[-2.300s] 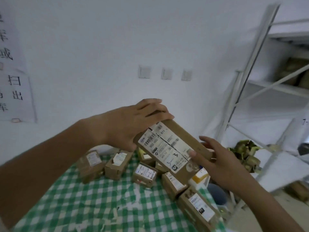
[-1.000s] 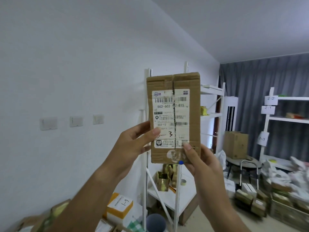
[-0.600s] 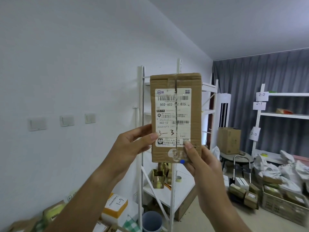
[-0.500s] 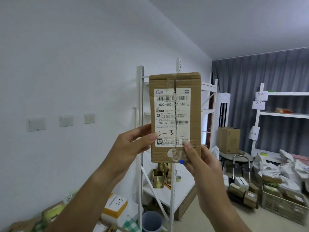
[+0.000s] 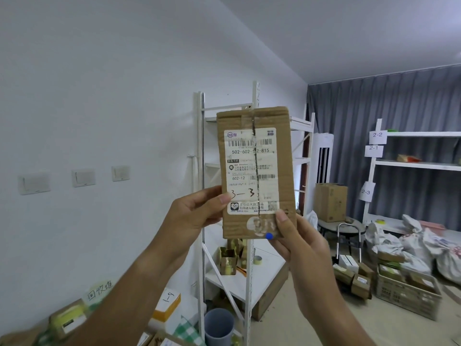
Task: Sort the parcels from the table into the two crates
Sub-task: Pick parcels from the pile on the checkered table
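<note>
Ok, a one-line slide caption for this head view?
Both hands, left hand and right hand, hold a cardboard parcel upright, handwritten "3-3" label facing the camera.

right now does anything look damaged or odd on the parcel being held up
Yes. The parcel, held upright by the left hand and right hand, has its shipping label split by a dark tear running top to bottom along the centre seam, cutting through the barcode and printed numbers.

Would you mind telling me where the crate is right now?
In the head view, the crate sits on the floor at lower right, below the labelled shelves, with small boxes to its left and white sacks behind.
</note>
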Motion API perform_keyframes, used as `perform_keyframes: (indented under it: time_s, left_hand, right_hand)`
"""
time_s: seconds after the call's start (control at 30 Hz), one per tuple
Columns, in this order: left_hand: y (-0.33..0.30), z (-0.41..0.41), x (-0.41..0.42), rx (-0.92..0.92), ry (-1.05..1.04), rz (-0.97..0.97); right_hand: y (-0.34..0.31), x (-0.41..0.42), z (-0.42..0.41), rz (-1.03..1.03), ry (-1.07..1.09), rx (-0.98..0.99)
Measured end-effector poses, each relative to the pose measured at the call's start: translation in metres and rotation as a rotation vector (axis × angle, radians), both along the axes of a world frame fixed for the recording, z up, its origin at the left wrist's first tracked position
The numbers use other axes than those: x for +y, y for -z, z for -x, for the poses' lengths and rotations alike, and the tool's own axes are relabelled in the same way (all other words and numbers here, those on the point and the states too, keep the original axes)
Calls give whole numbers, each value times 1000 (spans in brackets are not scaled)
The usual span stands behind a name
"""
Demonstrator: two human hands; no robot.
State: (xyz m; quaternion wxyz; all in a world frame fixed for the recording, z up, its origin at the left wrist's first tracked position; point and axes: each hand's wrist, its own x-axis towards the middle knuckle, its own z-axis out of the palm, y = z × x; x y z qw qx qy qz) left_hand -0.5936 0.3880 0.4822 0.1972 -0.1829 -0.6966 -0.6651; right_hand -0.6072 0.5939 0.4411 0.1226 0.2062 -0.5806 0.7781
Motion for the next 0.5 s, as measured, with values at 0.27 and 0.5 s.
perform_keyframes:
  time_s: [0.27, 0.5]
  left_hand:
    - [11, 11, 57, -65, 221, -153]
    - [16, 25, 127, -116, 455, -208]
  right_hand:
    - [3, 56, -17, -23, 146, 43]
    - [6, 123, -34, -44, 309, 79]
